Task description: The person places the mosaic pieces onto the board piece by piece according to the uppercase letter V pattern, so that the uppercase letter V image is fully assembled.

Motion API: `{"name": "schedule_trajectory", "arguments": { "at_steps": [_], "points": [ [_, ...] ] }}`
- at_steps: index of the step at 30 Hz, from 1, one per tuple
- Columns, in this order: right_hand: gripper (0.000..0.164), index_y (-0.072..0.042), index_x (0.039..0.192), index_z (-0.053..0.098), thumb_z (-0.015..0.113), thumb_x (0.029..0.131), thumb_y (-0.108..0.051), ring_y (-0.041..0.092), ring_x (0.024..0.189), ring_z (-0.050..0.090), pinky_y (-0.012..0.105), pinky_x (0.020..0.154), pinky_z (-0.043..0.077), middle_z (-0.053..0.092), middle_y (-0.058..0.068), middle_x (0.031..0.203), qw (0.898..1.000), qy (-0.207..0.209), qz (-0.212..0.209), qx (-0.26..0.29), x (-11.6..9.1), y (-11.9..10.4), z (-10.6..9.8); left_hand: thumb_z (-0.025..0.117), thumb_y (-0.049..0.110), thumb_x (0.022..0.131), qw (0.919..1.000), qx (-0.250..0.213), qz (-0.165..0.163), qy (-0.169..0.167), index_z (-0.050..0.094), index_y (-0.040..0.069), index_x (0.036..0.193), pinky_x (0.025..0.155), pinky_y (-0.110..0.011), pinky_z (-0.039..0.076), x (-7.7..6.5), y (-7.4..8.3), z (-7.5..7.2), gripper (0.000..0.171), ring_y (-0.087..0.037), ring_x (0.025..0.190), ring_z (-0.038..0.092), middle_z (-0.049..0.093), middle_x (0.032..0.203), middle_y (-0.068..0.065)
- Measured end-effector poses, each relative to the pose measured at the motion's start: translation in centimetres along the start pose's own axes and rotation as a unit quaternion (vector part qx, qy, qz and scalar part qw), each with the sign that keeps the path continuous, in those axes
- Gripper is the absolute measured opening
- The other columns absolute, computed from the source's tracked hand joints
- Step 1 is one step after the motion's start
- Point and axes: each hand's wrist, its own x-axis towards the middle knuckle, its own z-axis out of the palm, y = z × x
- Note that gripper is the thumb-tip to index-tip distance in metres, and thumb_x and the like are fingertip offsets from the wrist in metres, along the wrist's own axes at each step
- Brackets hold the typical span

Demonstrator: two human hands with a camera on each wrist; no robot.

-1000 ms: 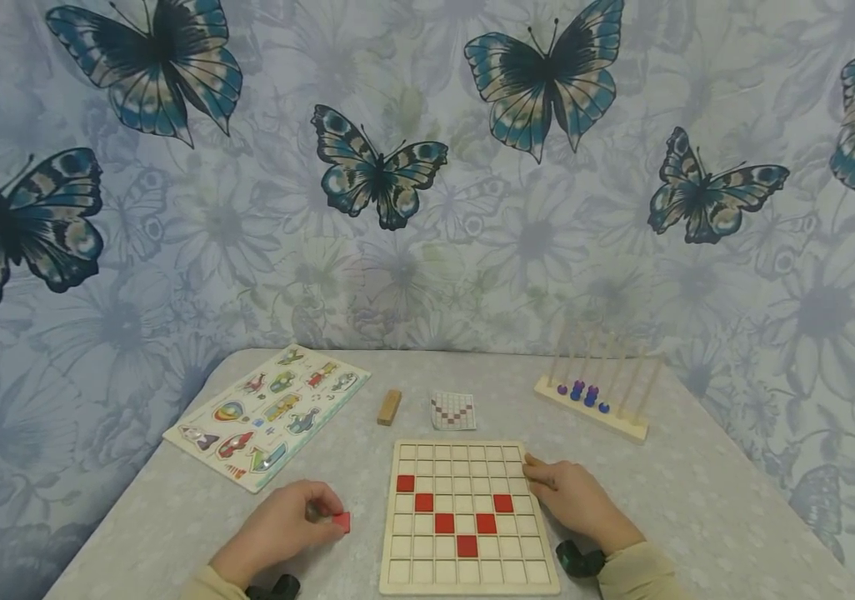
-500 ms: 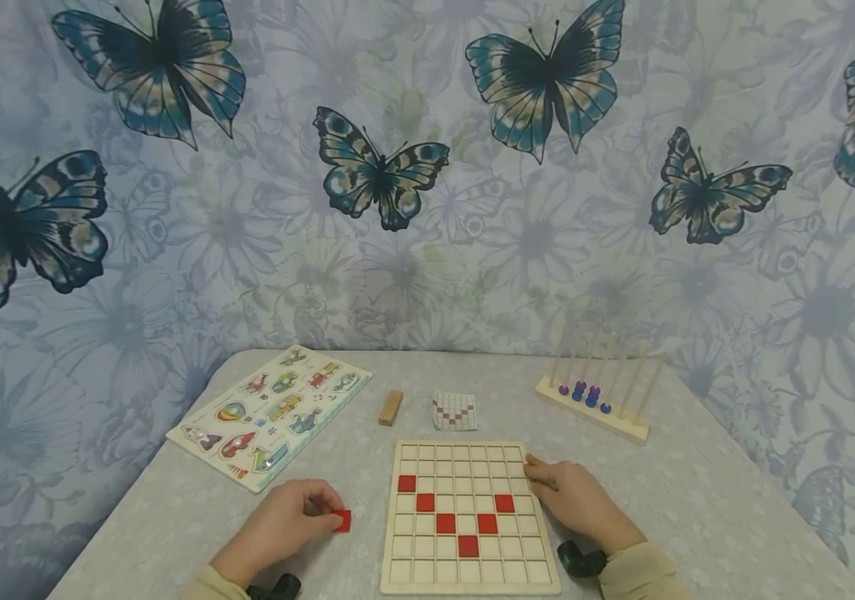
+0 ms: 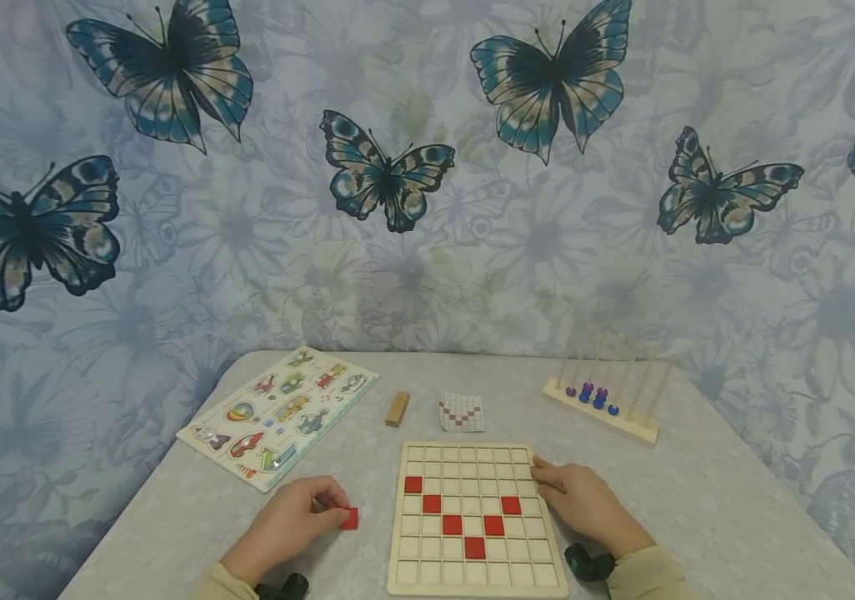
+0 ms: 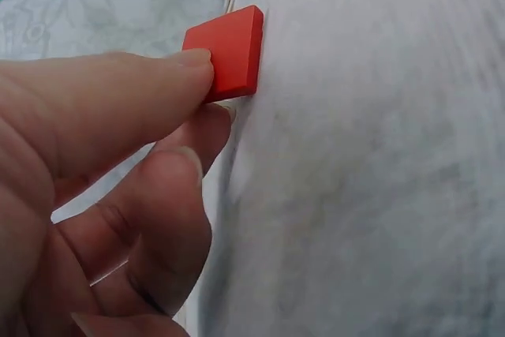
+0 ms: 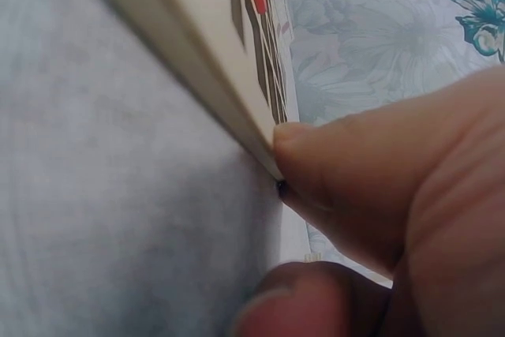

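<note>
My left hand [image 3: 296, 521] pinches a red square tile [image 4: 225, 57] between thumb and fingers, just left of a wooden grid board [image 3: 416, 575]. That board is pale, divided into square cells, and several red tiles sit in its cells in a lopsided V. At the board's right edge, my right hand [image 3: 585, 504] grips the rim, thumb on top and a fingertip at the edge's underside in the right wrist view. The rest of the right hand's fingers are bent beneath the thumb there.
Behind the board lie a small pattern card [image 3: 461, 412] and a wooden block [image 3: 397, 409]. A picture puzzle board [image 3: 285, 417] lies at the left. A bead stand [image 3: 600, 408] with upright rods and blue and purple beads stands back right. Butterfly-patterned wall covering [image 3: 427, 283] rises behind the table.
The head view has turned slightly left, so everything sits a little further right. Held by the left hand, the red tile has tilted slightly; the right hand stays at the board's edge.
</note>
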Motion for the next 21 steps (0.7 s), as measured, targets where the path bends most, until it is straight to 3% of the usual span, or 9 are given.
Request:
{"name": "schedule_trajectory", "arguments": {
  "at_steps": [5, 8, 15, 21],
  "points": [
    [0.034, -0.006, 0.131, 0.071, 0.069, 0.098, -0.015, 0.037, 0.133, 0.059, 0.057, 0.108, 0.045, 0.061, 0.006, 0.145, 1.000, 0.002, 0.001, 0.001, 0.1, 0.1, 0.1, 0.078, 0.027, 0.092, 0.9993, -0.034, 0.009, -0.014, 0.071, 0.015, 0.092, 0.061, -0.027, 0.050, 0.9, -0.3, 0.1, 0.015, -0.014, 0.070, 0.060, 0.069, 0.084, 0.003],
    [0.034, -0.005, 0.130, 0.071, 0.070, 0.097, -0.014, 0.038, 0.132, 0.059, 0.057, 0.108, 0.044, 0.062, 0.006, 0.144, 1.000, 0.006, 0.000, -0.004, 0.1, 0.2, 0.2, 0.077, 0.030, 0.093, 0.9978, -0.057, 0.027, -0.021, 0.071, 0.013, 0.094, 0.059, -0.028, 0.051, 1.9, 0.3, 0.1, 0.018, -0.015, 0.068, 0.061, 0.069, 0.084, 0.002],
    [0.034, -0.006, 0.129, 0.072, 0.071, 0.097, -0.014, 0.036, 0.133, 0.059, 0.056, 0.108, 0.044, 0.062, 0.005, 0.144, 1.000, 0.009, 0.009, 0.005, 0.2, 0.6, 0.0, 0.077, 0.029, 0.093, 0.9953, -0.064, 0.058, -0.044, 0.073, 0.016, 0.094, 0.062, -0.032, 0.052, 4.9, 5.5, 1.1, 0.014, -0.017, 0.072, 0.061, 0.071, 0.084, 0.000],
    [0.032, -0.007, 0.127, 0.073, 0.071, 0.097, -0.015, 0.035, 0.132, 0.059, 0.056, 0.109, 0.044, 0.064, 0.005, 0.142, 0.999, 0.004, 0.002, 0.037, 0.5, 1.2, -0.1, 0.074, 0.026, 0.095, 0.9926, -0.047, 0.087, -0.070, 0.075, 0.017, 0.092, 0.066, -0.033, 0.053, 8.2, 9.8, 3.9, 0.009, -0.017, 0.075, 0.063, 0.070, 0.086, 0.004]
  ]
}}
